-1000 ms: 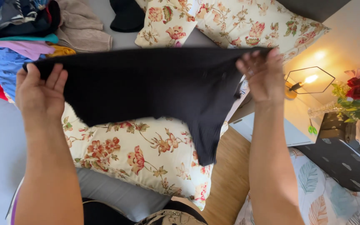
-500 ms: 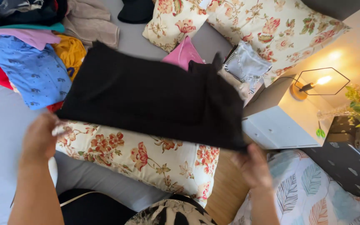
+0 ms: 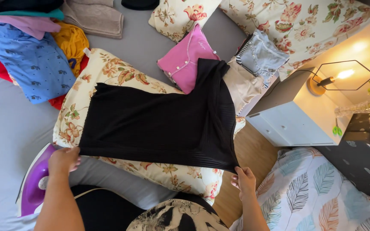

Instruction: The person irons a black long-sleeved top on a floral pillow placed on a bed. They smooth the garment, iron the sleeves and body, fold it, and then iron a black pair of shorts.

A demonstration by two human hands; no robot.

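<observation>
Black ribbed knit garment (image 3: 159, 124) lies flat on floral-print pillow (image 3: 108, 72), long axis running L-R. L hand (image 3: 64, 159) pinches near-left hem corner, R hand (image 3: 244, 179) pinches near-right corner; cloth stretches away from both hands.

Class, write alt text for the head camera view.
Both hands, left hand and right hand, hold the near edge of a black garment spread over a floral pillow on a grey bed, beside a purple iron.

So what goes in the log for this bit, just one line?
left hand: holds black garment corner | right hand: holds other corner | garment: spread on floral pillow | purple iron: beside left hand
</observation>
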